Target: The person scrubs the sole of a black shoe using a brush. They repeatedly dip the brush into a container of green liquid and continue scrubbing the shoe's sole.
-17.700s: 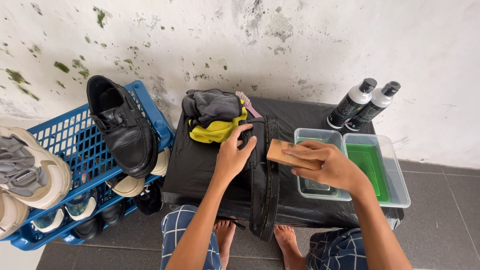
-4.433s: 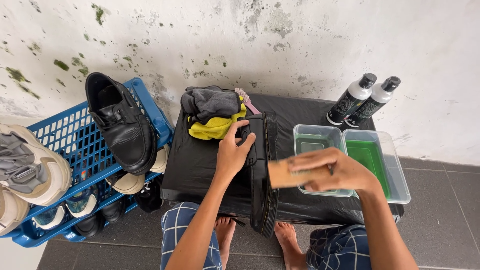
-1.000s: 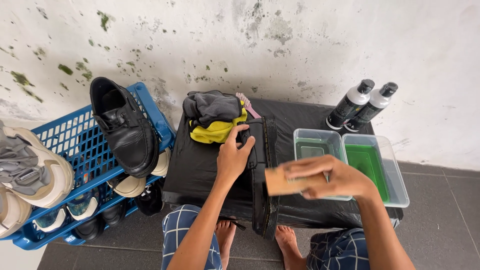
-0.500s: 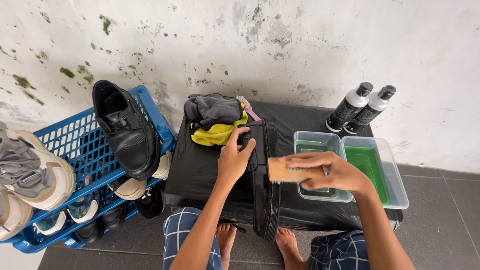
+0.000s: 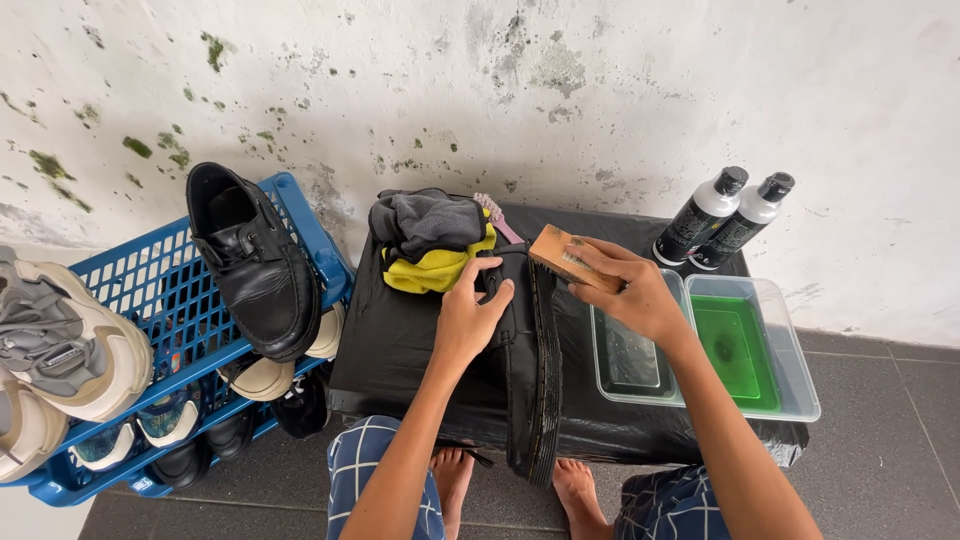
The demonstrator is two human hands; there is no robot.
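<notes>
While the left hand (image 5: 470, 320) presses spread fingers on the smooth black leather boot (image 5: 525, 370) lying sideways on the black plastic-covered table (image 5: 400, 350), the right hand (image 5: 630, 295) curls its fingers around a rectangular wooden brush (image 5: 558, 255) at the boot's far end, left of two clear tubs (image 5: 700, 350).

Bare forearms, no sleeves in view, dark blue checked shorts perhaps, bare feet
</notes>
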